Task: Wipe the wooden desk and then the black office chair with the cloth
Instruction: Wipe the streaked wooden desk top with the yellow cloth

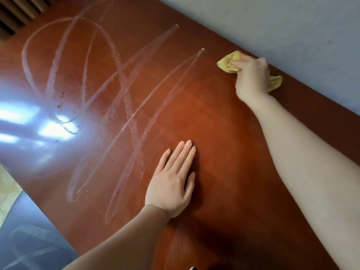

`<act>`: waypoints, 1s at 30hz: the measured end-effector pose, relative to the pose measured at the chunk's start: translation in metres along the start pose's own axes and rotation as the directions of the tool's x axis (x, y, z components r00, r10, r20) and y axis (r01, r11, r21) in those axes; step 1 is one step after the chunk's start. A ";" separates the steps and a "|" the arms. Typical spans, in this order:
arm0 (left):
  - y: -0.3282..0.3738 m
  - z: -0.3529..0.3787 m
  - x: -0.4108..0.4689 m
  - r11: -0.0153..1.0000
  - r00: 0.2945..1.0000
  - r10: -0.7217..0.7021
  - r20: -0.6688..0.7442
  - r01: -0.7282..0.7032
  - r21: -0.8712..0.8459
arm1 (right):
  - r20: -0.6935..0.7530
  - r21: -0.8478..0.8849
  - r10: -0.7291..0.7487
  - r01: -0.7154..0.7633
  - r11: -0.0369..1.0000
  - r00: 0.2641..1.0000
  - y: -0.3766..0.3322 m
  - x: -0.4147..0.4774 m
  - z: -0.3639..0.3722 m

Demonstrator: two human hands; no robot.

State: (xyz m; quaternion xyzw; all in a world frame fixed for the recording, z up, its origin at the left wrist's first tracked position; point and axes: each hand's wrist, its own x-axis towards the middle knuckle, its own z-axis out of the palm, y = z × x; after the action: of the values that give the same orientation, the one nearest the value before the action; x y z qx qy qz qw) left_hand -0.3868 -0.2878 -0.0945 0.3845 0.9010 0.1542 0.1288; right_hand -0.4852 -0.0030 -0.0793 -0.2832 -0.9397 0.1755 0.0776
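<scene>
The yellow cloth (229, 63) lies bunched on the far side of the wooden desk (214, 117), close to the edge that meets the grey-blue wall (272, 26). The person's right hand (251, 76) grips it with curled fingers, one wad poking out ahead of the knuckles and a tail showing behind the wrist. The left hand (173, 184) rests flat on the desktop nearer the person, fingers straight and held together, apparently bracing.

The job looks to be in its early part. The reddish surface around and between the two hands shows no marks, while long whitish looping streaks (116, 78) cross the whole left half of the desk, with a few dark specks (60, 104) among them near a bright glare of reflected light (56, 127). That stretch probably has yet to be wiped, and the black office chair, which is not in view, comes after the desk.

Further out, dark slats (17, 14) show past the desk's far left corner, and a patch of glossy floor (29, 230) lies below its near edge. Nothing stands on the desktop to block the cloth's path; the braced left hand is the only thing lying between the cloth and the streaks.
</scene>
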 end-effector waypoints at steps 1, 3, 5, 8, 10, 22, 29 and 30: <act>0.000 0.000 0.000 1.000 1.000 -0.001 -0.001 0.001 0.001 | 0.015 0.003 -0.051 0.051 0.999 0.999 -0.008 -0.007 0.004; -0.001 0.001 0.000 1.000 1.000 -0.003 -0.004 0.003 0.004 | 0.026 0.009 -0.133 0.132 0.991 0.991 -0.021 -0.027 0.011; 0.000 0.001 0.000 1.000 1.000 -0.002 -0.011 0.002 0.005 | 0.020 0.022 -0.171 0.171 0.985 0.985 -0.027 -0.052 0.016; 0.000 0.001 0.001 1.000 1.000 -0.001 -0.010 0.001 0.007 | 0.009 0.058 -0.218 0.217 0.974 0.976 -0.030 -0.095 0.017; 0.000 0.002 0.000 1.000 1.000 -0.002 -0.006 0.002 0.018 | 0.004 0.084 -0.234 0.233 0.969 0.972 -0.026 -0.128 0.013; -0.001 0.003 -0.001 0.999 0.999 0.011 -0.033 -0.009 0.043 | -0.217 0.100 0.111 -0.091 0.991 0.970 0.058 -0.217 -0.025; 0.002 0.004 -0.002 0.999 1.000 0.009 -0.020 -0.008 0.048 | -0.350 0.079 0.369 -0.365 0.928 0.861 0.116 -0.191 -0.044; 0.003 0.004 -0.001 0.999 1.000 0.009 -0.017 -0.008 0.048 | -0.354 0.084 0.393 -0.389 0.917 0.849 0.119 -0.180 -0.045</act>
State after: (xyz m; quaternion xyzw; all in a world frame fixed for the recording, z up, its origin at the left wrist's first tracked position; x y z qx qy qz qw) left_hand -0.3827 -0.2864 -0.0968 0.3901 0.9038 0.1365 0.1110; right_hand -0.2651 0.0023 -0.0901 -0.4953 -0.8307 0.1367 0.2141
